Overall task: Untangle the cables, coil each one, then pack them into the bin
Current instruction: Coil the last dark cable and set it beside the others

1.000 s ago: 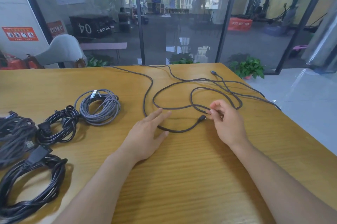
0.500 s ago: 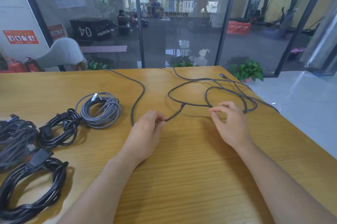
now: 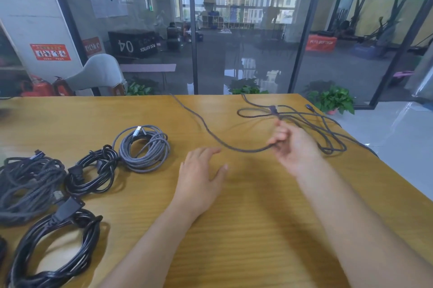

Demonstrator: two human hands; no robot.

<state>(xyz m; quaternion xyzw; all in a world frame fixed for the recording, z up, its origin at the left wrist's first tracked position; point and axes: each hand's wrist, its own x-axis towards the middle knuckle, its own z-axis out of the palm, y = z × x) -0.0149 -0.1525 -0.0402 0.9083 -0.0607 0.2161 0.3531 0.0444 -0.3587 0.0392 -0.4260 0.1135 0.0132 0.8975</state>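
Observation:
A long dark braided cable (image 3: 206, 128) lies loose across the far half of the wooden table (image 3: 246, 229), looping in a tangle (image 3: 328, 133) near the right edge. My right hand (image 3: 295, 147) is raised a little above the table and grips this cable, with its plug end (image 3: 273, 109) sticking up past my fingers. My left hand (image 3: 201, 170) hovers flat and open over the table, holding nothing. On the left lie several coiled cables: a grey braided one (image 3: 144, 147), a small black one (image 3: 91, 171), a dark braided one (image 3: 25, 184) and a thick black one (image 3: 56, 248).
The table's right edge (image 3: 386, 166) drops to a pale floor. A glass wall (image 3: 246, 41) stands behind the far edge, with potted plants (image 3: 335, 100) at its foot. A grey chair back (image 3: 98, 72) shows at the far left. No bin is in view.
My left hand has let go of the cable and opened. My right hand has taken the cable near its plug end and lifted it, pulling the slack to the right.

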